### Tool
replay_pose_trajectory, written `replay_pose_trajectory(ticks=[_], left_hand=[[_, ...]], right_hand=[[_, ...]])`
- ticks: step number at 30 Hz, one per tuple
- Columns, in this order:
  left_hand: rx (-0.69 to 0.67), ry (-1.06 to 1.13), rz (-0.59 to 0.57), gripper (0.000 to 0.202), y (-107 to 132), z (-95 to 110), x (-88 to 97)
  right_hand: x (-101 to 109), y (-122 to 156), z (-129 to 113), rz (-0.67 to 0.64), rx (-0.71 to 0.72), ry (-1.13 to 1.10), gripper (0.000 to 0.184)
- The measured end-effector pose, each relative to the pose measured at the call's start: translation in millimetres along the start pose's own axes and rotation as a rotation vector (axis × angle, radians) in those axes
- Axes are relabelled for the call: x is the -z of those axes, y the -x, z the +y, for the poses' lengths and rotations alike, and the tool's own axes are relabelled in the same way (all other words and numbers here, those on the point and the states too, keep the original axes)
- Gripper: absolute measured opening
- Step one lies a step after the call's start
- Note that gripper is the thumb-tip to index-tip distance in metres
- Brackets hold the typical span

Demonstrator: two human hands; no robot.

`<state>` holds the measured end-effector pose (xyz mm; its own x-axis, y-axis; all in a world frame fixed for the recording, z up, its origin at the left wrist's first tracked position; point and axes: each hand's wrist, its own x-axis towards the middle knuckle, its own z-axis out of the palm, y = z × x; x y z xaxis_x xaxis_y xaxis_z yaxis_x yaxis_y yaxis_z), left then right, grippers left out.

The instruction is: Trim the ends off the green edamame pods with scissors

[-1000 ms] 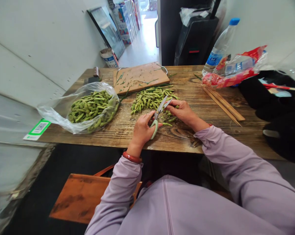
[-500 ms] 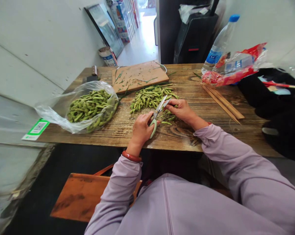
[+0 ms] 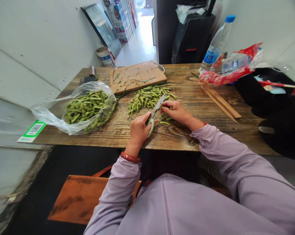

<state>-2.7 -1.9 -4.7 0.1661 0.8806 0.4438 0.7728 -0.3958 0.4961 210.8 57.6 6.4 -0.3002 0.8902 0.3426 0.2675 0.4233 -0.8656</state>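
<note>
My left hand [image 3: 139, 129] is closed around the green handles of a pair of scissors [image 3: 158, 105], whose blades are together and point away from me. My right hand [image 3: 175, 112] is beside the blade tips, its thumb and fingers pinched; a pod between them is too hidden to make out surely. Behind the blades lies a heap of green soybean pods [image 3: 143, 99] on the wooden table [image 3: 120, 133]. A few pods and trimmed bits [image 3: 165, 123] lie under my right hand. To the left, a clear plastic bag [image 3: 51, 112] holds many more pods.
A cutting board [image 3: 137, 76] with green scraps stands at the table's back. On the right are wooden sticks [image 3: 219, 101], a water bottle [image 3: 214, 49], red plastic packaging [image 3: 225, 73] and a black bag [image 3: 277, 130]. An orange stool [image 3: 76, 199] is below left.
The scissor blades, apart before, have come together. My right hand has drawn slightly away from them, fingers still pinched. The whole view has shifted a little.
</note>
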Motion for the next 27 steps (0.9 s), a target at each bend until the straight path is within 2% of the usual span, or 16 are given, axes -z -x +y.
replay_pose_trajectory(ticks=[4, 7, 10, 12, 14, 17, 19, 21, 24, 27], left_hand=[[0.144, 0.130, 0.133, 0.042, 0, -5, -1.5], [0.141, 0.145, 0.140, 0.044, -1, -7, -2.8], [0.109, 0.112, 0.133, 0.045, -2, -6, -3.5], [0.103, 0.098, 0.136, 0.045, -2, -5, -3.4], [0.095, 0.094, 0.135, 0.045, -3, -4, -2.9], [0.080, 0.095, 0.122, 0.044, -3, -3, -2.0], [0.079, 0.102, 0.119, 0.044, -3, -3, -1.8], [0.082, 0.108, 0.121, 0.043, -2, -4, -2.1], [0.085, 0.109, 0.121, 0.043, -2, -5, -2.4], [0.082, 0.105, 0.125, 0.044, -2, -6, -2.3]], right_hand=[[10, -7, 9, 0.146, -0.227, -0.218, 0.025], [28, -13, 16, 0.265, -0.378, -0.495, 0.022], [43, -16, 22, 0.358, -0.425, -0.654, 0.019], [49, -19, 27, 0.371, -0.435, -0.626, 0.023], [51, -22, 34, 0.362, -0.430, -0.455, 0.023], [50, -29, 45, 0.299, -0.317, 0.026, 0.017], [48, -33, 51, 0.227, -0.217, 0.351, 0.022], [45, -36, 53, 0.169, -0.183, 0.592, 0.027], [42, -35, 51, 0.116, -0.218, 0.803, 0.034], [42, -32, 49, 0.106, -0.229, 0.866, 0.030]])
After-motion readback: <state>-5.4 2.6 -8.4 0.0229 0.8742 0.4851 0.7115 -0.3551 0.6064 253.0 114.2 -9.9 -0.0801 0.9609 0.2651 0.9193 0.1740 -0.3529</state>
